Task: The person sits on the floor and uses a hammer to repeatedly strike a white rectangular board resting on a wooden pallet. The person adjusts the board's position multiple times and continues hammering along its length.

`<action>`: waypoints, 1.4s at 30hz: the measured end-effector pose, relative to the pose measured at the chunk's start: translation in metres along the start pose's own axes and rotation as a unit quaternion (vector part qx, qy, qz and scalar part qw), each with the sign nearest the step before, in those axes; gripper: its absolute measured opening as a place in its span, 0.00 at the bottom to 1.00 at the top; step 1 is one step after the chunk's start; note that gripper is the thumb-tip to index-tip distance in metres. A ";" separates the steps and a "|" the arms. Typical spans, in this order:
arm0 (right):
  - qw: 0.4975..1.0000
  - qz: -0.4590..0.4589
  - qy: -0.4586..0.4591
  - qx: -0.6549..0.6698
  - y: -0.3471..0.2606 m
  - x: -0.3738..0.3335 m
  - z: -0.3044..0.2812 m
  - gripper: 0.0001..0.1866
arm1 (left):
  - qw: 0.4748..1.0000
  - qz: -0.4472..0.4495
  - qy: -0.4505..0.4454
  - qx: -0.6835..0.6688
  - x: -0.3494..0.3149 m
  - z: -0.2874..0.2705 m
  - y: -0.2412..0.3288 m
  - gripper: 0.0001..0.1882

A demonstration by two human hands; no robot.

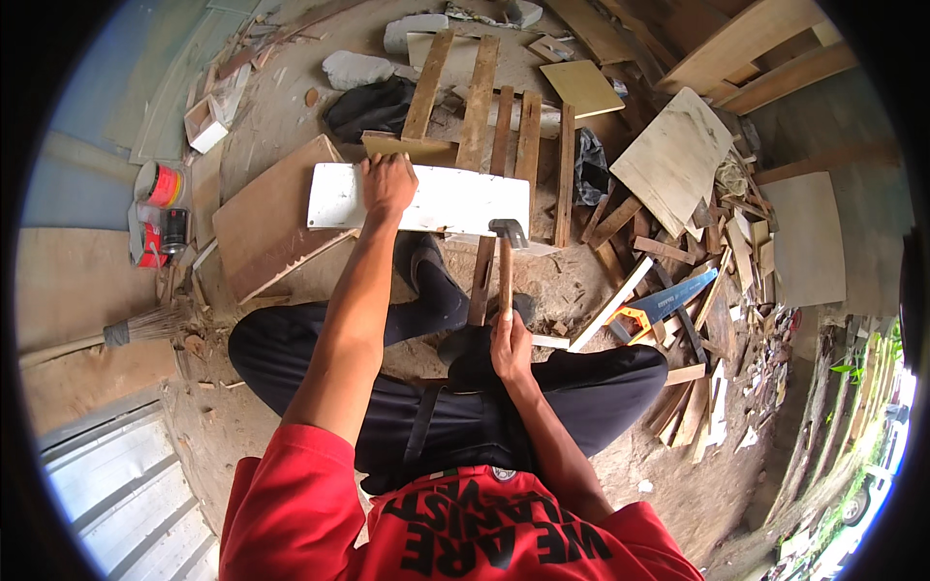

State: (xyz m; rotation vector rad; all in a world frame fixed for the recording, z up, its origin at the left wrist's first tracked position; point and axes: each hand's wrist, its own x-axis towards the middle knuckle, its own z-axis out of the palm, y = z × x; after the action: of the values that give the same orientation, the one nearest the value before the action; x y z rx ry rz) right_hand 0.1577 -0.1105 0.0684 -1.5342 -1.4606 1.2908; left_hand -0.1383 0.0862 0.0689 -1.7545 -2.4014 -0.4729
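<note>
A person (300, 494) grips a wooden-handled hammer (506, 276) in the right hand (511, 346), the tool's head at the right end of the white board (455, 198) in front. The left hand (389, 182) is on the board's far edge; whether gripping, I can't tell.

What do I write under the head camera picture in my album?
Among wood scraps, the left hand rests on a white board while the right hand grips a hammer.
</note>
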 end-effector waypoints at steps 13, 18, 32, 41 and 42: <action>0.983 0.047 0.052 0.170 -0.014 0.002 -0.013 0.28 | 0.999 0.005 0.001 0.033 0.004 0.002 -0.002 0.19; 0.989 -0.022 0.057 0.136 -0.009 0.003 -0.009 0.29 | 0.999 0.006 0.022 0.033 0.000 0.007 -0.004 0.19; 0.980 -0.068 0.044 0.182 -0.035 0.007 -0.009 0.26 | 0.999 -0.010 -0.025 0.023 0.004 0.004 -0.002 0.19; 0.994 0.055 0.015 0.090 -0.014 0.002 -0.002 0.27 | 1.000 -0.009 -0.002 0.020 0.002 0.006 -0.001 0.19; 0.986 0.049 0.012 0.157 -0.030 -0.001 -0.003 0.26 | 0.999 -0.016 -0.022 0.021 0.004 0.002 0.001 0.19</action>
State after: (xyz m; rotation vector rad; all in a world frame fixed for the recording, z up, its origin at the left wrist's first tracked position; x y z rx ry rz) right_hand 0.1512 -0.1055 0.0972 -1.4179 -1.1144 1.4764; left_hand -0.1382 0.0907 0.0683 -1.7284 -2.4536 -0.3883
